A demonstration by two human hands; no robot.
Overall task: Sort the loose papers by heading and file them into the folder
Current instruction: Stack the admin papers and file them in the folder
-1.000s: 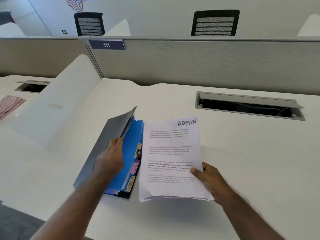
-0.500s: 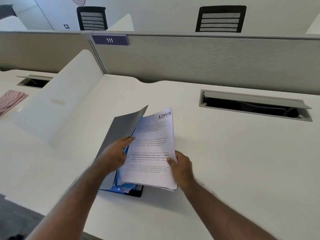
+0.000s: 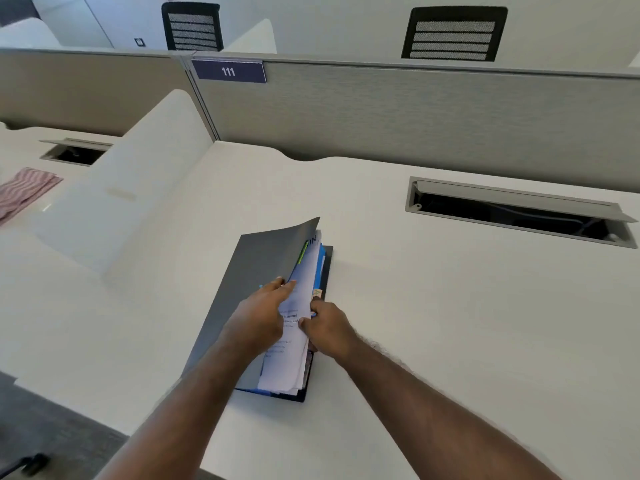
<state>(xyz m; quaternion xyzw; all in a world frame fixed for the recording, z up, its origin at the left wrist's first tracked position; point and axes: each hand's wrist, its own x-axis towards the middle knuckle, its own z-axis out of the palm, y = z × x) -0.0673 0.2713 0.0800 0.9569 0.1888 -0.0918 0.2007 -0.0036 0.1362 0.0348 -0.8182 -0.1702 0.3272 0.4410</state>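
A dark grey folder [image 3: 256, 271] lies on the white desk [image 3: 433, 323], its front cover lifted and tilted up to the left. Blue dividers [image 3: 322, 261] show inside it along the right edge. The white ADMIN papers [image 3: 301, 296] stand nearly on edge inside the folder, with only the letters "IN" showing at the top. My left hand [image 3: 259, 317] holds the lifted cover, fingers reaching over the sheets. My right hand [image 3: 325, 327] pinches the papers' right edge at mid height.
A grey partition [image 3: 415, 116] with a "111" sign closes the desk's far side. An open cable tray [image 3: 512, 209] is sunk into the desk at the right. A white side divider [image 3: 131, 188] stands at the left, a striped cloth [image 3: 24, 192] beyond it.
My right hand has carried the ADMIN papers leftward from beside the folder into it, tipping them nearly on edge. My left hand kept the cover lifted and shifted onto the sheets.
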